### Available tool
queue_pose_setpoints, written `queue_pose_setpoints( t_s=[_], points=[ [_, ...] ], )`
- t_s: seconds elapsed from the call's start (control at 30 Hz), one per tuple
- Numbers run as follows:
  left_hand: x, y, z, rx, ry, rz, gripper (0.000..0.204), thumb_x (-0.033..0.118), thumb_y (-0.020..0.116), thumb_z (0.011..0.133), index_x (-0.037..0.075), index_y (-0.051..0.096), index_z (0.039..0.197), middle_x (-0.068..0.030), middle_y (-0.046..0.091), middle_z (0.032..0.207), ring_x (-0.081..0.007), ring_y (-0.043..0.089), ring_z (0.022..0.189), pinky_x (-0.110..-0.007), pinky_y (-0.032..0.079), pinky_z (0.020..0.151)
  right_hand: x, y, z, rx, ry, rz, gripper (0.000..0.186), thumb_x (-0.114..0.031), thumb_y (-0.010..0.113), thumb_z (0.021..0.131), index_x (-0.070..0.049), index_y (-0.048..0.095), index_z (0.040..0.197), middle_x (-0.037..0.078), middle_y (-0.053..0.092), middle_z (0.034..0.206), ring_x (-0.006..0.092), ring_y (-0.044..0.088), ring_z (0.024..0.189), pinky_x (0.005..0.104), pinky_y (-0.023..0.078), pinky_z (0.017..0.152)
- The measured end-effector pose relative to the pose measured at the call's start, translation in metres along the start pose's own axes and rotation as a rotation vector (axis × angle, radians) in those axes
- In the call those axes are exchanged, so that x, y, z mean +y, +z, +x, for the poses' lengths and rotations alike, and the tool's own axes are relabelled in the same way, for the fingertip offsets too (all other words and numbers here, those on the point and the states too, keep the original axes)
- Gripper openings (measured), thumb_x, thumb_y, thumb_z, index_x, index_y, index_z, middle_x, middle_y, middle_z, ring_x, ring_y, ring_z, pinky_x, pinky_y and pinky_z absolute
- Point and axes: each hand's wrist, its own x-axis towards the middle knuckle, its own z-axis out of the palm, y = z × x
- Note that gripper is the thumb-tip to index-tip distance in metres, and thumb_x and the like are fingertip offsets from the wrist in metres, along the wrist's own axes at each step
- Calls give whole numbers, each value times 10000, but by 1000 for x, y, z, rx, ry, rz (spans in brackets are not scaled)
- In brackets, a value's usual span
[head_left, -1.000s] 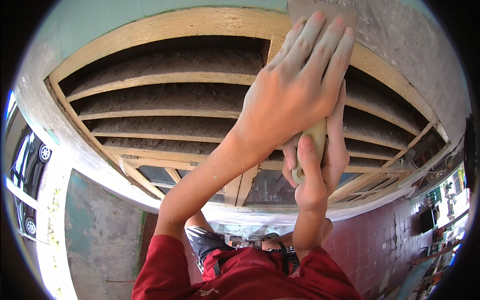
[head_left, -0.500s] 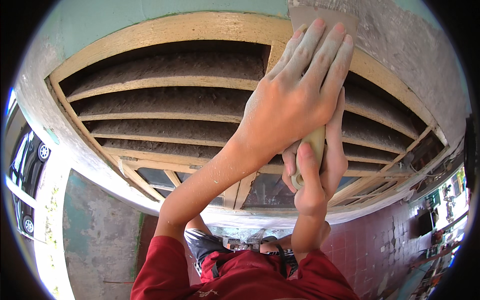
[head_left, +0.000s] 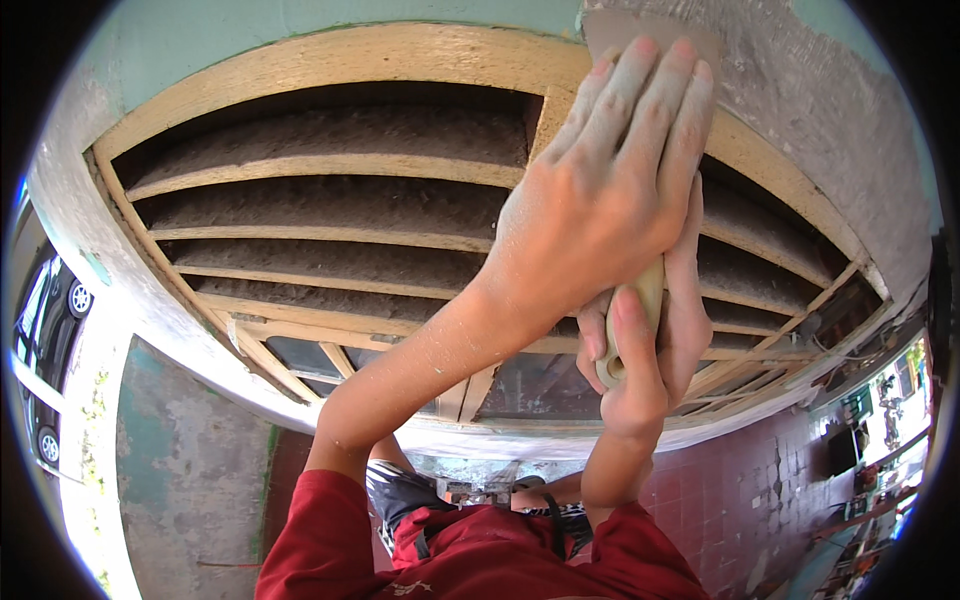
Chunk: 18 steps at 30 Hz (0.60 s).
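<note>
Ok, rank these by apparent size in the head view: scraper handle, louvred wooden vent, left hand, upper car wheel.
1. Louvred wooden vent
2. Left hand
3. Scraper handle, partly covered
4. Upper car wheel

No readable lettering right now, just a pale print on the front of the red shirt, left of centre, too small to decipher!

A dark car stands far left, a red tiled floor right.
</note>
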Motion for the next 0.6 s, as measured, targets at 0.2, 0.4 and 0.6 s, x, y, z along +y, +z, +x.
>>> queue_pose_setpoints(
  t_s=[0.2, 0.4, 0.6],
  points=[
    [-3, -1, 8, 37, -17, 3, 519, 147, 648, 814, -104, 577, 1262, -224, 600, 1284, -372, 591, 1207, -447, 506, 1038, -6, 8, 9, 16, -20, -105, 806, -228, 491, 904, 118, 152, 1548, 161, 660, 873, 46, 427, 442, 193, 296, 395],
    [-2, -7, 8, -22, -6, 14, 532, 147, 642, 813, -105, 564, 1275, -227, 599, 1289, -377, 591, 1208, -453, 506, 1040, -8, 4, 5, -14, 20, -13, 766, -127, 489, 922, 93, 131, 1563, 105, 647, 859, 33, 465, 515, 189, 351, 452],
    [-5, -7, -2, -79, 67, 35, 545, 148, 646, 809, -105, 556, 1283, -224, 597, 1291, -376, 588, 1214, -455, 502, 1045, -2, 7, -5, 34, 14, -74, 824, -245, 513, 913, 95, 134, 1561, 153, 657, 890, 39, 428, 458, 192, 290, 398]
  ],
)
